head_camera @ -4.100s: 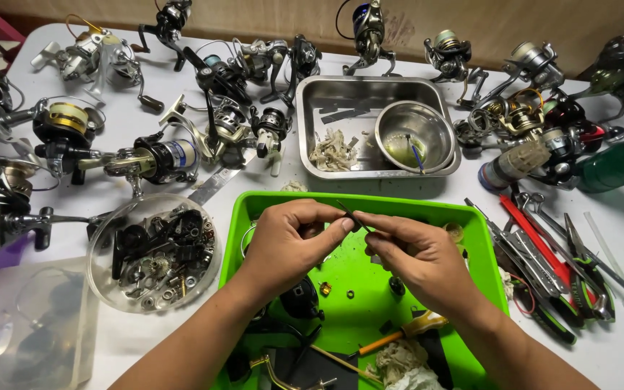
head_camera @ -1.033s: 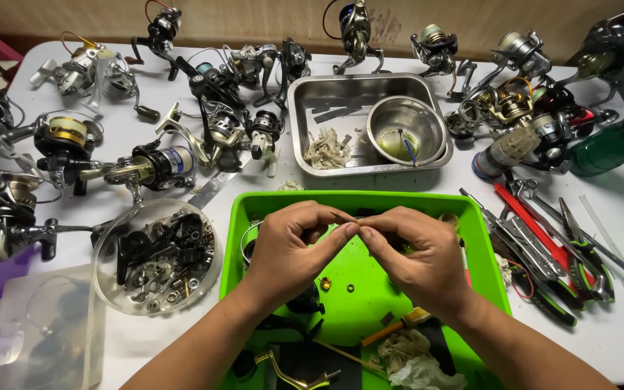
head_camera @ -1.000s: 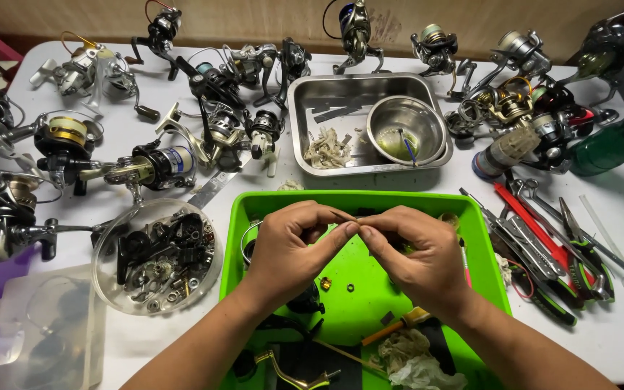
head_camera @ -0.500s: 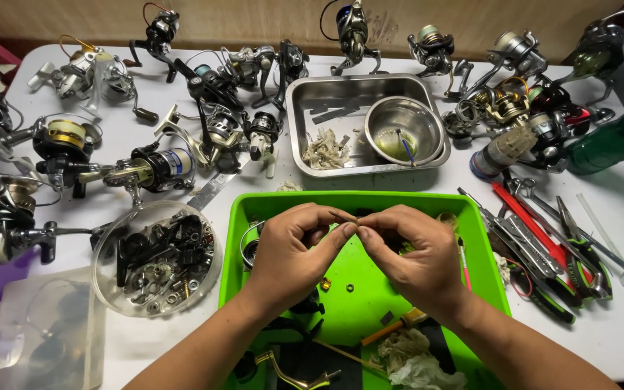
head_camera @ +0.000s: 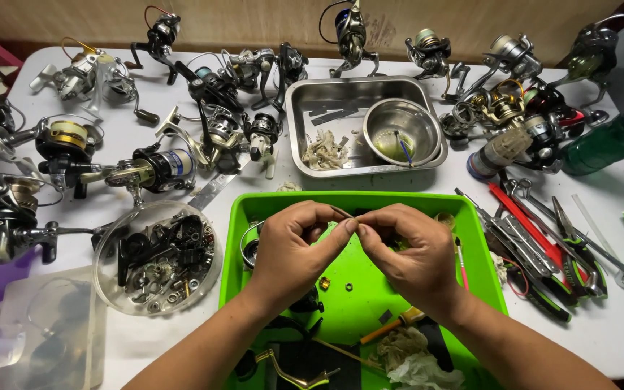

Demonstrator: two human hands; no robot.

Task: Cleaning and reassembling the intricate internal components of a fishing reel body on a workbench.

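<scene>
My left hand (head_camera: 294, 245) and my right hand (head_camera: 409, 249) meet fingertip to fingertip above a bright green tray (head_camera: 485, 253). Between the pinched fingers sits a tiny metal part (head_camera: 352, 214), too small to make out; both hands pinch it. On the tray floor under the hands lie a small brass nut (head_camera: 324, 283) and a small ring (head_camera: 348, 287). A gold reel handle (head_camera: 294, 368), a rag (head_camera: 409, 357) and a brush (head_camera: 391, 325) lie at the tray's near end.
Several fishing reels (head_camera: 160, 166) crowd the white table's left and far side. A clear round dish of dark reel parts (head_camera: 157, 256) sits left of the tray. A steel pan (head_camera: 297, 130) holds a steel bowl (head_camera: 402, 130). Pliers and screwdrivers (head_camera: 536, 242) lie right.
The hands have closed in: the fingertips, apart on a thin piece four seconds ago, now touch. Over the last second they barely move.
</scene>
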